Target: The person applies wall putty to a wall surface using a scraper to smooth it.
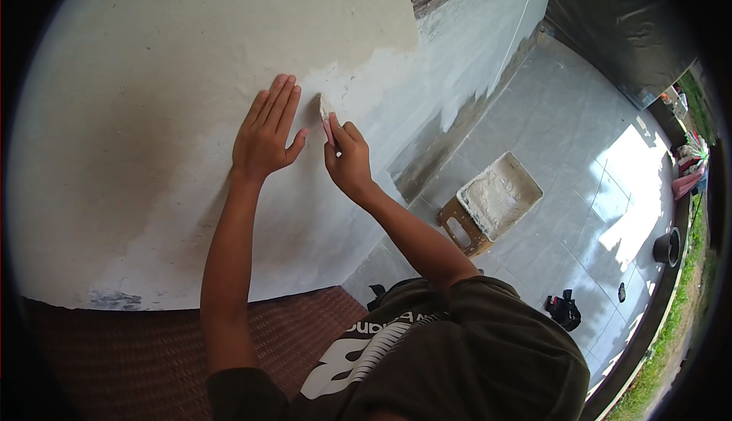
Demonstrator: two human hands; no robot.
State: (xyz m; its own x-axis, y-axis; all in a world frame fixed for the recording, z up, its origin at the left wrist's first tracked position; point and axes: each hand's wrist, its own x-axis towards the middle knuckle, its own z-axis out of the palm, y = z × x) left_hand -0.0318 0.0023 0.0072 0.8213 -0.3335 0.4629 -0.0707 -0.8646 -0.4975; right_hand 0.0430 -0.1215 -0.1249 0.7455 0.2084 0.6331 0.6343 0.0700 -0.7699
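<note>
My left hand (265, 133) lies flat against the wall (152, 101), its fingers stretched out together and the thumb apart. Just to its right, my right hand (349, 158) is closed round the pinkish handle of a paintbrush (325, 107). The brush's pale, white-coated head points up and is at the wall, beside a fresh white patch; whether it touches cannot be made out. Around both hands the wall is partly white and partly beige, with damp-looking darker areas.
A tray of white paint (507, 192) sits on a brown plastic stool (461, 227) to the right, over grey floor tiles (526, 116). A reddish-brown woven mat (137, 360) lies below the wall. Farther right are a black bag (563, 310) and a dark bucket (667, 247).
</note>
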